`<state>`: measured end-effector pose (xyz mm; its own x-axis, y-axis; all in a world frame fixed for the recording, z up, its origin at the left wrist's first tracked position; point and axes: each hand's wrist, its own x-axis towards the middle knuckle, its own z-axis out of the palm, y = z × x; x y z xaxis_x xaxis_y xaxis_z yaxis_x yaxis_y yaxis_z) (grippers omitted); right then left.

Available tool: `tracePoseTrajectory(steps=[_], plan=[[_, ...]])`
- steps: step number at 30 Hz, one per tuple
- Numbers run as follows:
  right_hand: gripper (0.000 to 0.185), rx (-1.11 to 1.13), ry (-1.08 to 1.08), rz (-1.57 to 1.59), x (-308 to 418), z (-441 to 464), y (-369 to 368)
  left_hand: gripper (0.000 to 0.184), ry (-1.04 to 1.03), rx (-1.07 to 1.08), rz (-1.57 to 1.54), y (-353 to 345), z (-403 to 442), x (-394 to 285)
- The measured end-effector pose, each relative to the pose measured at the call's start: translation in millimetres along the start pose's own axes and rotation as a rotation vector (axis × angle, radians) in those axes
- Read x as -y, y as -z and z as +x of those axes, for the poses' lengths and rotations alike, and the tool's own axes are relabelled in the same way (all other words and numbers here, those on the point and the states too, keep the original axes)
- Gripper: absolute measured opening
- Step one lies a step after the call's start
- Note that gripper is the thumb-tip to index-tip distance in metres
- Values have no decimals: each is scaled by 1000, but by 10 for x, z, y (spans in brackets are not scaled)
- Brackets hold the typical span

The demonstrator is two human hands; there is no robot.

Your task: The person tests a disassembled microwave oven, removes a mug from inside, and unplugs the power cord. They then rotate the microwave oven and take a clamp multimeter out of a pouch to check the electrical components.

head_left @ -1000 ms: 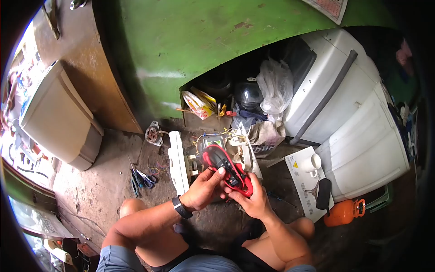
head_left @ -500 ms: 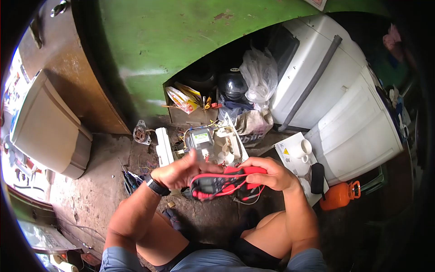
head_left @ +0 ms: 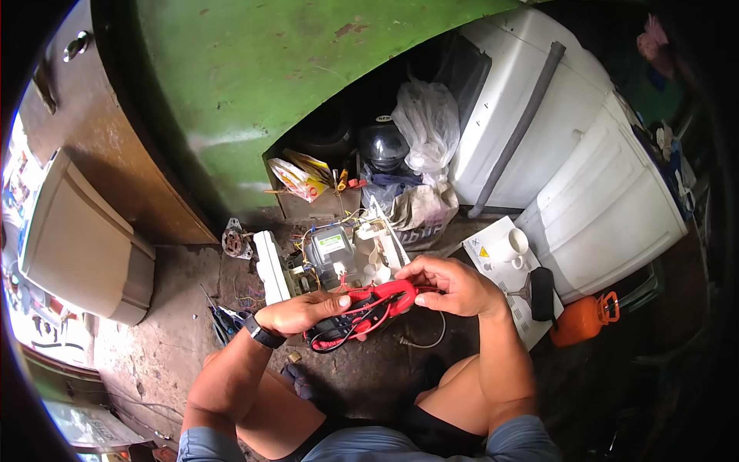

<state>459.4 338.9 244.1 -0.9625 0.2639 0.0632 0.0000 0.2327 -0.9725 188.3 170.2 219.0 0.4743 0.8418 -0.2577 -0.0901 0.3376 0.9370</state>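
Observation:
A red and black clamp meter point(head_left: 360, 315), its red and black test leads looped around it, lies across the front of my body. My left hand point(head_left: 304, 312), with a dark watch on its wrist, grips the meter's body, thumb on top. At the red jaw end, the fingers of my right hand point(head_left: 453, 286) are bent and pinch what looks like a red lead; the fingertips partly hide it. Just beyond the meter stands an opened white appliance point(head_left: 275, 266) with a grey metal transformer point(head_left: 331, 250) and loose wires inside.
A white panel point(head_left: 499, 250) with a warning label lies to the right, a white cup-shaped part on it. Beside it stands an orange gas canister point(head_left: 581, 319). Pliers point(head_left: 225, 322) and a motor part point(head_left: 235, 240) lie on the floor at left. Plastic bags point(head_left: 427, 127) are behind.
My left hand has closed over the meter from an open, raised pose. The meter has turned, its jaw now pointing up and right. My right hand has shifted to a lead near the jaw.

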Motion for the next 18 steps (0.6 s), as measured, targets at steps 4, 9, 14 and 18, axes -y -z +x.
tracePoseTrajectory(steps=[4, 9, 14, 18], plan=[[41, 3, 8, 205, -25, -5, -36, 69, -141, -71, 222, 55, 73, 115], [36, -69, 31, 288, -52, -30, -31, 70, 47, 86, -615, -86, 181, 247], [35, -95, 42, 322, -5, -93, -56, 68, 33, 206, -797, -300, 169, 213], [34, -124, 26, 312, -15, -111, -97, 73, 74, 90, -768, -351, 216, 288]])
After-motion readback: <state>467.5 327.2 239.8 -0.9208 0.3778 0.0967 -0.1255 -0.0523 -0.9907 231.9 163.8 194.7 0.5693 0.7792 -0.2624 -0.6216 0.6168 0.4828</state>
